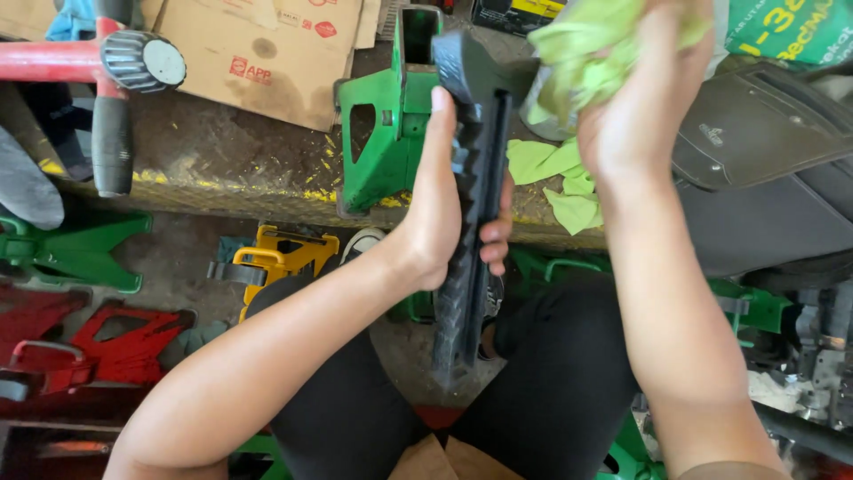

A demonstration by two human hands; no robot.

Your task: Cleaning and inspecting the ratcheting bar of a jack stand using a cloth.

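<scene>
Both hands were mid-wipe: left hand point(442, 209) gripped the black ratchet bar point(471, 204), right hand point(641, 107) clutched a green rag point(582, 53) at its top, lower teeth apparently unwiped.

Left hand point(435, 222) grips the ratchet bar point(471, 204) upright at centre, over the lap, and the jack stand base point(386, 133) sits right behind it on the ledge point(222, 169). Right hand point(640, 98) holds a cloth point(586, 49) against the bar's top, more cloth point(555, 178) lies on the ledge below it, cardboard point(258, 53) lies back left, and spare stands point(80, 249) sit on the floor at left.
</scene>
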